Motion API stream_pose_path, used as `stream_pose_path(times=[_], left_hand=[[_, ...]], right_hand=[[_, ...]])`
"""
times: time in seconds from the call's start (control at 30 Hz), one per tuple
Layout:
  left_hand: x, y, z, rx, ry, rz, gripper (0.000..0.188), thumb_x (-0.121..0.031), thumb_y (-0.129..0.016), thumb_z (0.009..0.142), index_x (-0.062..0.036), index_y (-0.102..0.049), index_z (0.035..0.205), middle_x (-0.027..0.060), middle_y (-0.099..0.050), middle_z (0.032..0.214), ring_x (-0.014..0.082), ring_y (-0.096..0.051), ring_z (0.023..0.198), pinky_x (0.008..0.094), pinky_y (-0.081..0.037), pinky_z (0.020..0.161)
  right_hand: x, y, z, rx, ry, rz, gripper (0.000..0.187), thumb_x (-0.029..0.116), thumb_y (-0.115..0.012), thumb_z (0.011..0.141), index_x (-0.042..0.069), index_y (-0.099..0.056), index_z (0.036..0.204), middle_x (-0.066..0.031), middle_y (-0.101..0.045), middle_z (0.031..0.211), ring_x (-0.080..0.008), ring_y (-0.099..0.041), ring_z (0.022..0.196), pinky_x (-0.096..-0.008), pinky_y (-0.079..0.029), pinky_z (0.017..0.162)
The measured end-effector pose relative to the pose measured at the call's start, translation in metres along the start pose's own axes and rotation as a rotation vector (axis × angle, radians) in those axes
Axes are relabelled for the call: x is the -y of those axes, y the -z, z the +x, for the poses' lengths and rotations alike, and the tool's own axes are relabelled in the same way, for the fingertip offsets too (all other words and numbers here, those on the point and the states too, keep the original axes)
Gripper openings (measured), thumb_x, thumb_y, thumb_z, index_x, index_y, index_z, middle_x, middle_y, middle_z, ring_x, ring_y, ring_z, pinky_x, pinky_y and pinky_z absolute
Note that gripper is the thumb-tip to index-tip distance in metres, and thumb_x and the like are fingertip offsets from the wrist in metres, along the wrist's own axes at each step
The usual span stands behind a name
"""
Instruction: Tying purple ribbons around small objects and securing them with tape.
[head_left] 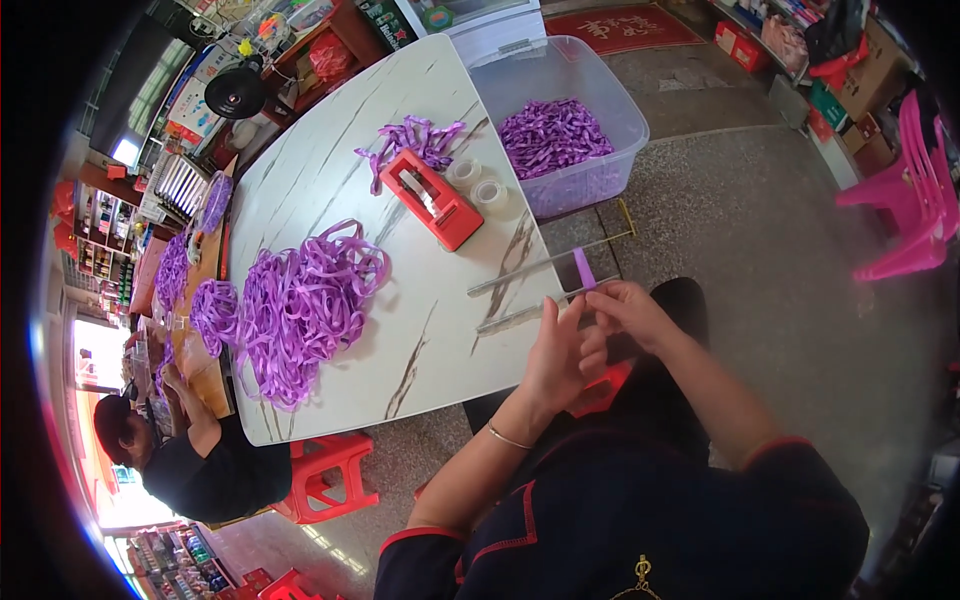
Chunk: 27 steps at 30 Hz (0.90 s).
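Note:
A short purple ribbon [584, 268] is looped over thin metal rods [520, 274] that reach past the table's right edge. My right hand [632, 312] pinches at the near end of this ribbon with thumb and forefinger. Close beside it, my left hand [572, 352] has its fingers curled in and its thumb pointing up; whatever lies inside those fingers is hidden. On the white marbled table [420, 340], a red tape dispenser [432, 200] stands beyond my hands, with two small clear round containers [488, 194] next to it.
A large heap of purple ribbon loops [305, 305] covers the table's left part, and a smaller bunch [425, 140] lies behind the dispenser. A clear plastic bin [580, 190] of ribbons stands beyond the right edge. At far left, another person [205, 460] handles ribbons. Pink chairs [915, 190] stand right.

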<state>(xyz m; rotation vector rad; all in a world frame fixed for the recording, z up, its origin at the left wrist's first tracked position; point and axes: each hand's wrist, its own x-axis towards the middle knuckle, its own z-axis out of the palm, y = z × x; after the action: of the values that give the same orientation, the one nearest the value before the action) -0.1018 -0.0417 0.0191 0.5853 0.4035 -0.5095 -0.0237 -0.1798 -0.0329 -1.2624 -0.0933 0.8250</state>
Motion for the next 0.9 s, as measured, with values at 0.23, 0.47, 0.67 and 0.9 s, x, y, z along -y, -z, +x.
stream_pose_path(times=[0.23,0.47,0.67,0.9], left_hand=[[-0.004,0.001,0.005,0.095,0.005,-0.139,0.062,-0.062,-0.025,0.089,-0.0121,-0.038,0.123,-0.0028,-0.027,0.063,0.0088,-0.027,0.052,0.0223,-0.025,0.05],[-0.005,0.014,0.008,0.307,-0.009,-0.343,0.067,-0.065,-0.024,0.087,-0.0098,-0.043,0.119,-0.0019,-0.025,0.064,0.0103,-0.027,0.056,0.0235,-0.026,0.054],[-0.005,0.018,0.006,0.342,-0.017,-0.299,0.066,-0.068,-0.023,0.085,-0.0132,-0.044,0.114,-0.0021,-0.031,0.065,0.0115,-0.031,0.058,0.0236,-0.028,0.053],[0.0,0.026,0.01,0.441,-0.008,-0.37,0.064,-0.067,-0.023,0.085,-0.0138,-0.046,0.112,-0.0012,-0.036,0.069,0.0131,-0.037,0.061,0.0248,-0.032,0.057]], right_hand=[[-0.002,0.005,0.001,-0.01,0.022,-0.018,0.021,0.028,-0.059,0.087,0.008,-0.062,0.083,0.0034,-0.055,0.06,-0.0041,-0.05,0.052,-0.017,-0.037,0.048],[0.05,0.022,-0.012,0.187,-0.134,-0.285,0.029,0.032,-0.055,0.089,0.006,-0.061,0.079,0.0017,-0.057,0.062,-0.0048,-0.05,0.052,-0.0173,-0.037,0.048],[0.125,-0.043,0.035,0.154,0.347,-0.436,0.026,0.028,-0.054,0.089,0.004,-0.063,0.092,0.0006,-0.061,0.084,-0.0036,-0.051,0.069,-0.0176,-0.038,0.059],[0.135,-0.113,0.155,0.093,0.326,-0.947,0.026,0.025,-0.064,0.082,0.0,-0.067,0.09,-0.005,-0.064,0.078,-0.0099,-0.056,0.071,-0.0232,-0.042,0.069]])
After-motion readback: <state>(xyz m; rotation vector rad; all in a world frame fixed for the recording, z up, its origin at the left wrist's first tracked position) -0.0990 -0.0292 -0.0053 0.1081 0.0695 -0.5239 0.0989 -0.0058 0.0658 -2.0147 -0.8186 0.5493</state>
